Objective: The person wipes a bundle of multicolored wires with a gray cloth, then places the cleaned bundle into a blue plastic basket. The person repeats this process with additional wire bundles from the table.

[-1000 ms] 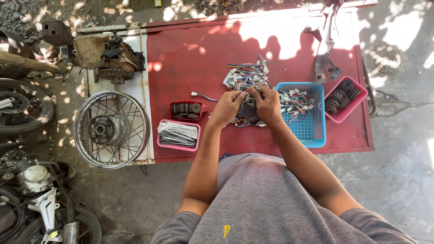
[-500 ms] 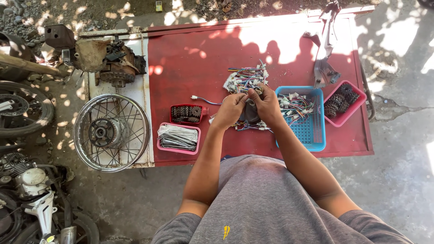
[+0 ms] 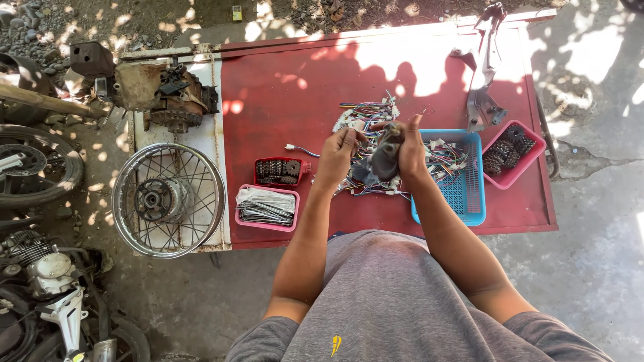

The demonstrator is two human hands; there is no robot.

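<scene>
My right hand (image 3: pixel 409 151) grips a dark grey part (image 3: pixel 384 155) with wires hanging from it, held just above the red table (image 3: pixel 282 100). My left hand (image 3: pixel 337 154) is closed on the wires beside that part. Under and behind both hands lies a tangle of coloured wire harness (image 3: pixel 365 117). A blue basket (image 3: pixel 463 188) with more wires stands just right of my right hand.
A pink tray of metal spokes (image 3: pixel 266 208) and a red tray of chain parts (image 3: pixel 280 171) sit left of my hands. A pink tray of sprockets (image 3: pixel 510 154) and a metal bracket (image 3: pixel 484 100) are at the right. A spoked wheel (image 3: pixel 168 200) and engine parts (image 3: pixel 161 90) lie left.
Both hands have lifted the dark part slightly and turned it; the right hand now wraps its right side with a finger raised. The view has shifted a little.
</scene>
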